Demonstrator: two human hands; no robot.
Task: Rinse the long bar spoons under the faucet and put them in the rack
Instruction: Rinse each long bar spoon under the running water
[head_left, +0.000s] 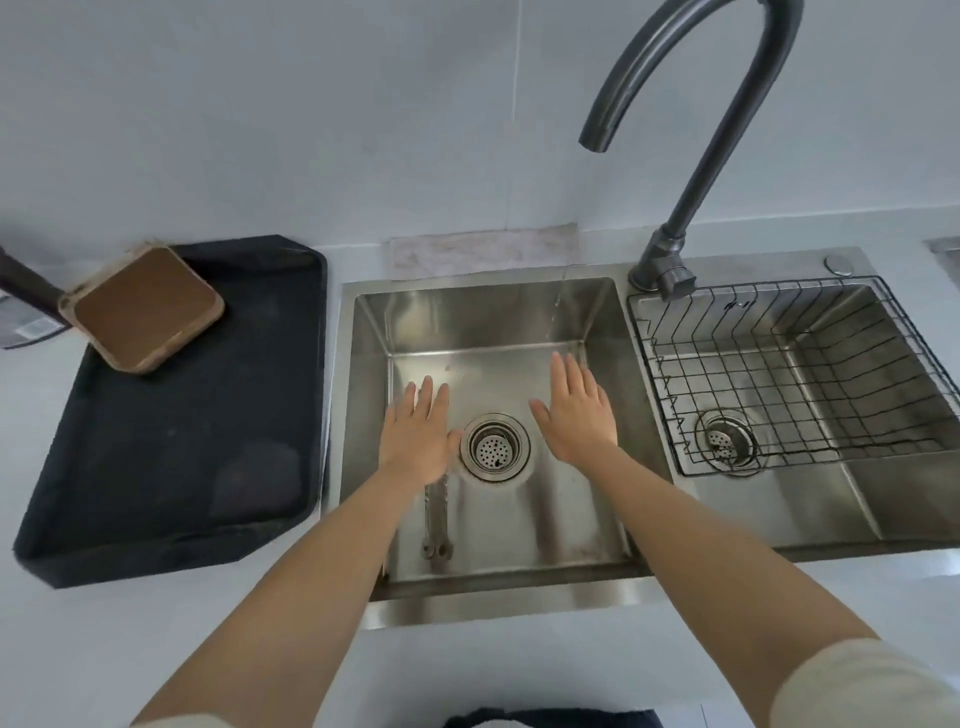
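Two long bar spoons (435, 525) lie side by side on the floor of the left sink basin (602, 499), partly hidden under my left wrist. My left hand (418, 434) hovers flat over the basin, fingers spread, holding nothing, just left of the drain (494, 447). My right hand (576, 413) is flat and empty to the right of the drain. A thin stream of water falls from the dark curved faucet (696, 171) just beyond my right fingertips. The black wire rack (779, 384) sits in the right basin and holds nothing.
A black tray (171, 467) lies on the counter to the left, with a square brown-topped container (143, 309) on its far corner. A second drain (727, 441) shows through the rack. White wall behind; a pale cloth (483, 252) lies behind the sink.
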